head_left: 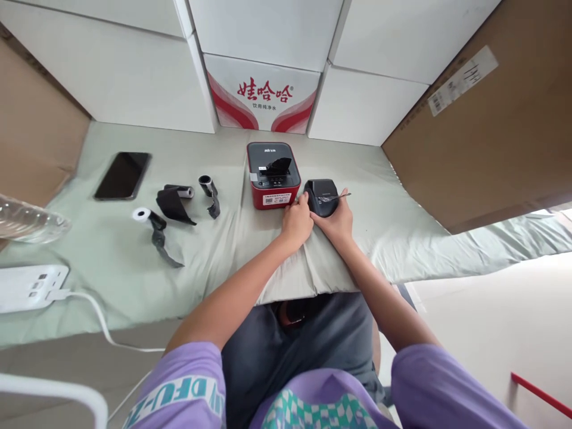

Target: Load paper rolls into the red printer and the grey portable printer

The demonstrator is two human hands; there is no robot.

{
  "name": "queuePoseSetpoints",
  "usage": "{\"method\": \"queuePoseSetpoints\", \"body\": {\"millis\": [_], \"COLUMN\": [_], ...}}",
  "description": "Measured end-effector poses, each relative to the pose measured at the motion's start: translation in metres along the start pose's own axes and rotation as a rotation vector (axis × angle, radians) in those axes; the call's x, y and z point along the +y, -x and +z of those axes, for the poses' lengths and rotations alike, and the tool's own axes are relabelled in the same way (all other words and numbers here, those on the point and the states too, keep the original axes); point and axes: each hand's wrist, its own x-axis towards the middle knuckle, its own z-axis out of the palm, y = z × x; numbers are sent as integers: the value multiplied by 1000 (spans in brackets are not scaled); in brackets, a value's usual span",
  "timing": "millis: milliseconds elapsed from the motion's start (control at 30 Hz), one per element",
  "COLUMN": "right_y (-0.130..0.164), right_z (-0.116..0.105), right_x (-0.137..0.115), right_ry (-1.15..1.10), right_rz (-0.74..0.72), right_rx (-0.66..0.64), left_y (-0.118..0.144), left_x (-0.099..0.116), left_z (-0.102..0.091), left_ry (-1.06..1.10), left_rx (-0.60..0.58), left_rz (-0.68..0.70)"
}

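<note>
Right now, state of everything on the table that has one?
Red-and-black label printer: lid shut, black flap raised on top.
Small black device: on the cloth, both hands on it.
Left hand: touching its left side.
Right hand: gripping its right side.
Black smartphone: screen dark.
Three ribbon rolls: partly unwound.

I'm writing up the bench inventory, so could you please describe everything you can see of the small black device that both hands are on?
The small black rounded device looks like matte plastic, with a darker top panel and a thin pale strip sticking out to its right. It sits flat on the pale green cloth-covered table, just right of the red and black box-shaped printer. The left hand touches its near left edge; the right hand cups its near right side. Finer details are too small to tell.
</note>
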Motion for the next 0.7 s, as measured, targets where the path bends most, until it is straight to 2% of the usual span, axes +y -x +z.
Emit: {"method": "queuePoseSetpoints", "body": {"millis": [533,700], "right_y": [2,3], "right_z": [2,1], "right_x": [-4,-5], "right_ry": [29,29], "right_rz": [-29,-10], "right_rx": [48,45], "left_y": [2,1], "left_x": [2,1], "left_z": [9,9], "left_ry": [-121,-89], "left_rx": [27,37], "left_rz": [73,67]}}
